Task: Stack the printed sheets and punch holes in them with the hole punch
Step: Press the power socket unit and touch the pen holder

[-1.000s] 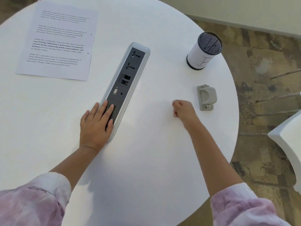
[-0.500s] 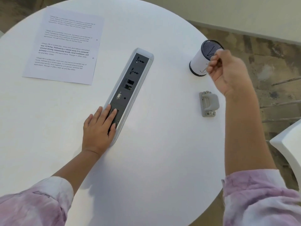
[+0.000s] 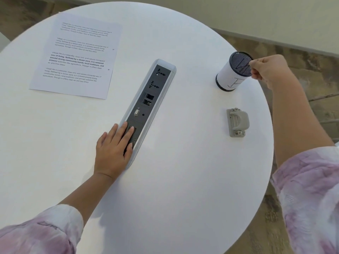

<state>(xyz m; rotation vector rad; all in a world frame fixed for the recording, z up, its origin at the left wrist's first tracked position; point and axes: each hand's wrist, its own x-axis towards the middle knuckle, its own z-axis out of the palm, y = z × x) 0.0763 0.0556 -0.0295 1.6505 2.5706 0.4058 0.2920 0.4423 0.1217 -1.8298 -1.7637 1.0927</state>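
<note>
Two hands over a round white bench (image 3: 183,180). Left hand (image 3: 114,149) lies flat, fingers straight, on the near end of a grey socket strip (image 3: 149,105). Right hand (image 3: 269,71) is raised beside the rim of a mesh cup (image 3: 233,72), fingertips pinched together; cannot tell if anything is held. Hole punch (image 3: 237,122) sits untouched near the right edge, apart from both hands. Printed sheets (image 3: 77,55) lie far left.

The left hand (image 3: 113,153) hides the socket strip's (image 3: 148,105) near end.
</note>
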